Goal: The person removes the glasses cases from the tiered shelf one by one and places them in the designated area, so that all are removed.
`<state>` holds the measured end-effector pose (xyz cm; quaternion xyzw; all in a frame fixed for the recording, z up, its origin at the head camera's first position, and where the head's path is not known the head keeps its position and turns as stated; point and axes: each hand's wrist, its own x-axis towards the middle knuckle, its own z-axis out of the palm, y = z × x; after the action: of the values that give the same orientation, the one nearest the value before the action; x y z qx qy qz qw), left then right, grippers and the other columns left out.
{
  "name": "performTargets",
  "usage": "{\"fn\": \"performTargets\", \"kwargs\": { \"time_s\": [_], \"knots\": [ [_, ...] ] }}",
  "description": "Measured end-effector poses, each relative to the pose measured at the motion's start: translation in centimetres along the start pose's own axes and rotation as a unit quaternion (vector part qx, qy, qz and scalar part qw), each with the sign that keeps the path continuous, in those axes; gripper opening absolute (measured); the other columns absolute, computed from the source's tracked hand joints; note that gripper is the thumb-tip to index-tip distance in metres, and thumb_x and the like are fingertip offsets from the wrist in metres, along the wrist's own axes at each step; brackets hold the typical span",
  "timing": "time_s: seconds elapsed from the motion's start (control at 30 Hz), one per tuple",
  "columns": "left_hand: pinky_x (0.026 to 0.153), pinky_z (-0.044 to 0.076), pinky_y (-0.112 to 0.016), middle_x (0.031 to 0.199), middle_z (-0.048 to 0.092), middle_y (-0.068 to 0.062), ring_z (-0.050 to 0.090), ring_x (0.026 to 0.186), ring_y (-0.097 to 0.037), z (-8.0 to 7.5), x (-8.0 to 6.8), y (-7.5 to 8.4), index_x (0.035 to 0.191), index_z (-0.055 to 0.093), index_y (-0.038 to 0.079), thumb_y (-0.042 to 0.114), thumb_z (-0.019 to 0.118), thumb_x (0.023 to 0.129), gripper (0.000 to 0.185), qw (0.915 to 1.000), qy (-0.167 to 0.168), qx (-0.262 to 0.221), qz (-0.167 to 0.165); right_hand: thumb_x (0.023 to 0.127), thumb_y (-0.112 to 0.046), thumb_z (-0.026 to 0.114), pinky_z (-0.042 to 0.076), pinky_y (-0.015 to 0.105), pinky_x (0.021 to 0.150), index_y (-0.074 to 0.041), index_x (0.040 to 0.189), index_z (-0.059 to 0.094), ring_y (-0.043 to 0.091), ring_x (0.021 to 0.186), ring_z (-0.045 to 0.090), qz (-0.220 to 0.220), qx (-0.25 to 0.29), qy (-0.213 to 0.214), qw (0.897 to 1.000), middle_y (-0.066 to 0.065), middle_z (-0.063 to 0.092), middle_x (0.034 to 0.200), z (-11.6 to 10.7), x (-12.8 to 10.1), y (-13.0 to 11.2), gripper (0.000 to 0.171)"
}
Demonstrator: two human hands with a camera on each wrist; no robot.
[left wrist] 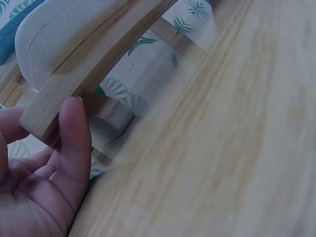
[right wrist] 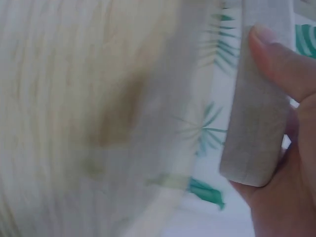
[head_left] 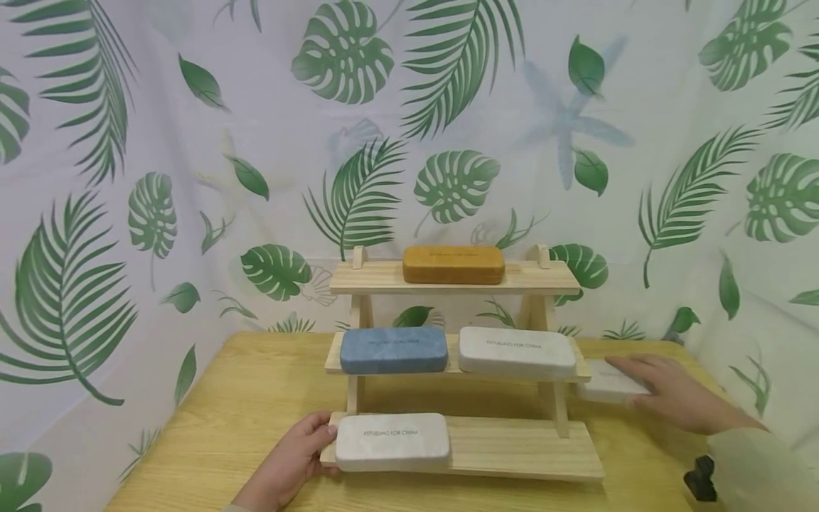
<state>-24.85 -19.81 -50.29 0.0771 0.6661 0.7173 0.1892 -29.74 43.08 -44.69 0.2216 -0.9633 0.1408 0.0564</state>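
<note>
Pale wood makes up the three-tiered rack (head_left: 461, 444) standing on the bench (head_left: 224, 419), and everything sits in relation to it. On its top shelf lies a mustard-yellow case (head_left: 453, 264); on the middle shelf a blue case (head_left: 393, 349) sits at the left with a white case (head_left: 517, 351) just beside it at the right. On the bottom shelf, at the left end, lies another white case, the lower one (head_left: 392, 441). The left hand (head_left: 297, 459) rests at that left end, its fingers curled against the end of the lower case and the shelf edge; the left wrist view shows the thumb (left wrist: 74, 133) pressed to the wooden edge. To the right of the rack, behind its right leg, a third white case, the loose one (head_left: 608, 382), lies on the bench, and the right hand (head_left: 672, 398) grips it, fingers over its top and the thumb (right wrist: 281, 57) along its side.
</note>
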Motion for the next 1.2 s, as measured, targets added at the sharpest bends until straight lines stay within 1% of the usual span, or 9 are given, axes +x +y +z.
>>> {"fn": "performTargets", "kwargs": {
  "time_s": [0.2,0.27,0.4,0.47,0.7,0.87,1.0,1.07,1.2],
  "knots": [
    [0.08,0.056,-0.042,0.131,0.057,-0.017,0.064,0.103,-0.027,0.2,-0.1,-0.2,0.149,0.028,-0.014,0.027,0.047,0.11,0.059,1.0,-0.004,-0.006,0.001,0.088,-0.027,0.079,0.031,0.071,0.096,-0.005,0.15,0.047,0.054,0.125,0.041,0.005,0.012,0.042,0.999,0.031,0.048,0.141,1.8,0.7,1.9,0.073],
    [0.079,0.056,-0.042,0.131,0.058,-0.016,0.064,0.103,-0.027,0.2,-0.2,-0.4,0.149,0.027,-0.014,0.027,0.046,0.11,0.06,1.0,-0.004,-0.008,0.002,0.088,-0.025,0.08,0.031,0.071,0.097,-0.005,0.149,0.048,0.054,0.125,0.04,0.007,0.017,0.047,0.999,0.031,0.048,0.141,2.2,0.9,2.3,0.072],
    [0.079,0.056,-0.042,0.132,0.058,-0.016,0.065,0.103,-0.027,0.1,-0.2,-0.6,0.149,0.027,-0.014,0.028,0.047,0.11,0.061,1.0,-0.003,-0.009,0.001,0.087,-0.028,0.08,0.032,0.071,0.097,-0.006,0.148,0.05,0.053,0.125,0.042,0.021,0.021,0.028,0.999,0.029,0.05,0.14,2.6,1.1,2.7,0.071],
    [0.079,0.057,-0.042,0.131,0.058,-0.017,0.065,0.103,-0.027,0.1,-0.1,-0.7,0.149,0.027,-0.013,0.029,0.048,0.11,0.061,1.0,-0.003,-0.008,0.0,0.087,-0.029,0.08,0.033,0.071,0.097,-0.004,0.147,0.051,0.053,0.124,0.043,0.025,0.022,0.017,0.999,0.029,0.051,0.139,2.7,1.0,2.9,0.071],
    [0.078,0.057,-0.041,0.129,0.059,-0.017,0.064,0.103,-0.028,-0.1,0.2,-0.6,0.149,0.03,-0.013,0.03,0.05,0.109,0.062,0.9999,-0.007,-0.006,0.007,0.088,-0.028,0.079,0.032,0.073,0.097,-0.003,0.148,0.049,0.054,0.126,0.041,0.052,0.023,-0.011,0.998,0.031,0.048,0.143,2.7,1.2,3.8,0.071],
    [0.079,0.057,-0.042,0.13,0.058,-0.017,0.064,0.103,-0.027,-0.2,0.2,-0.4,0.148,0.03,-0.013,0.029,0.049,0.109,0.061,1.0,-0.003,0.0,0.009,0.088,-0.023,0.079,0.032,0.072,0.098,-0.001,0.145,0.052,0.055,0.126,0.041,0.037,0.012,-0.009,0.999,0.029,0.051,0.141,2.7,1.8,3.7,0.067],
    [0.08,0.057,-0.042,0.131,0.057,-0.018,0.064,0.104,-0.027,-0.3,0.2,-0.4,0.148,0.031,-0.012,0.029,0.05,0.109,0.06,0.9999,-0.003,0.0,0.011,0.087,-0.023,0.079,0.028,0.077,0.097,0.0,0.145,0.051,0.063,0.128,0.033,0.042,0.024,-0.014,0.999,0.032,0.049,0.142,2.8,2.1,3.5,0.069],
    [0.08,0.057,-0.042,0.132,0.057,-0.018,0.064,0.104,-0.027,-0.3,0.2,-0.5,0.148,0.031,-0.012,0.029,0.049,0.109,0.06,0.9999,-0.002,0.001,0.013,0.087,-0.023,0.079,0.024,0.08,0.097,0.0,0.146,0.05,0.067,0.129,0.027,0.055,0.033,-0.018,0.998,0.033,0.046,0.144,2.9,2.3,3.5,0.07],
    [0.08,0.057,-0.043,0.133,0.056,-0.018,0.064,0.104,-0.028,-0.5,0.2,-0.5,0.149,0.03,-0.012,0.029,0.048,0.109,0.06,0.9998,0.0,0.003,0.017,0.088,-0.024,0.078,0.022,0.082,0.096,-0.001,0.148,0.047,0.07,0.129,0.022,0.072,0.038,-0.023,0.996,0.034,0.042,0.147,3.3,2.6,3.5,0.071]
  ]
}}
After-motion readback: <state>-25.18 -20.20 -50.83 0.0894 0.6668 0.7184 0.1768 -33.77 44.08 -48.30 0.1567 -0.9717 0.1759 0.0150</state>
